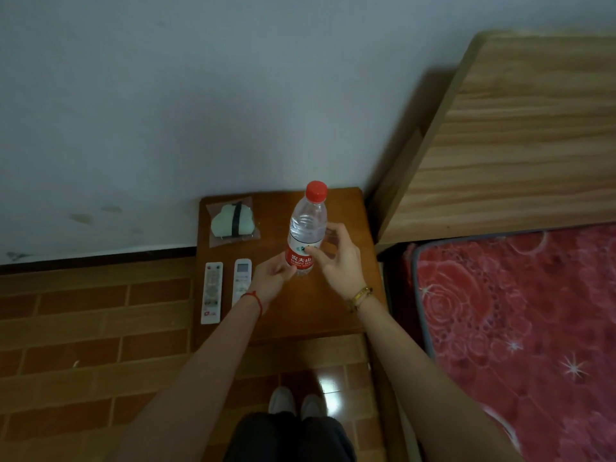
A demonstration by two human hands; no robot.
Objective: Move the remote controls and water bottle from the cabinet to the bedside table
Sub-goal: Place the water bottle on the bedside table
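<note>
A clear water bottle (307, 225) with a red cap and red label stands upright near the middle of the brown bedside table (346, 305). My left hand (271, 278) touches its lower left side, fingers curled at the label. My right hand (338, 258) is at its right side, thumb on the label and the other fingers spread apart. Two white remote controls lie side by side along the table's left edge: a long one (212, 292) and a shorter one (242, 281) with a small screen, just left of my left wrist.
A clear bag (232, 222) with a pale green item lies at the table's back left corner. A wooden headboard (520, 138) and a bed with a red floral cover (520, 328) stand to the right. A wall is behind, brick-patterned floor (83, 328) on the left.
</note>
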